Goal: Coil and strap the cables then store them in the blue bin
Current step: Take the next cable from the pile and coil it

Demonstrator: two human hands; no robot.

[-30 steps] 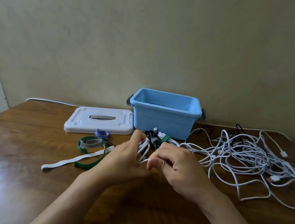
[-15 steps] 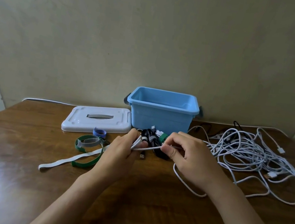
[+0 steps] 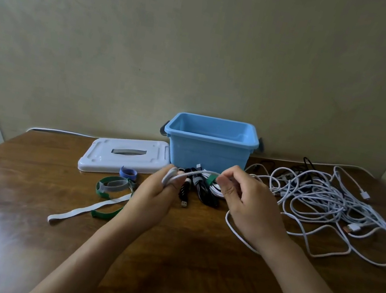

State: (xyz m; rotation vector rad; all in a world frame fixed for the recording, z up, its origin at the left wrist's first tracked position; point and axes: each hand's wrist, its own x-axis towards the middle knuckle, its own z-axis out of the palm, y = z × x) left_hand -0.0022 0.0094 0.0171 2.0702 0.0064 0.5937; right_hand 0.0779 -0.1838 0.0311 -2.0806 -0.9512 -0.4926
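Note:
A white cable (image 3: 195, 173) runs taut between my two hands above the wooden table (image 3: 27, 185). My left hand (image 3: 156, 197) holds several turns of it wound round the fingers. My right hand (image 3: 248, 206) pinches the cable a little to the right, and the slack loops under my right wrist toward the tangle of white cables (image 3: 325, 202). Behind my hands lie strapped black and white cable bundles (image 3: 204, 191). The open blue bin (image 3: 208, 146) stands just behind them.
The bin's white lid (image 3: 125, 158) lies flat to the left of the bin. Loose straps (image 3: 113, 189) in green, grey, white and blue lie left of my left hand. A bright glare spot sits at the near left. The wall rises close behind.
My right hand has moved right and away from my left hand, drawing the white cable out. The view has tilted down slightly, so the bin sits lower in frame.

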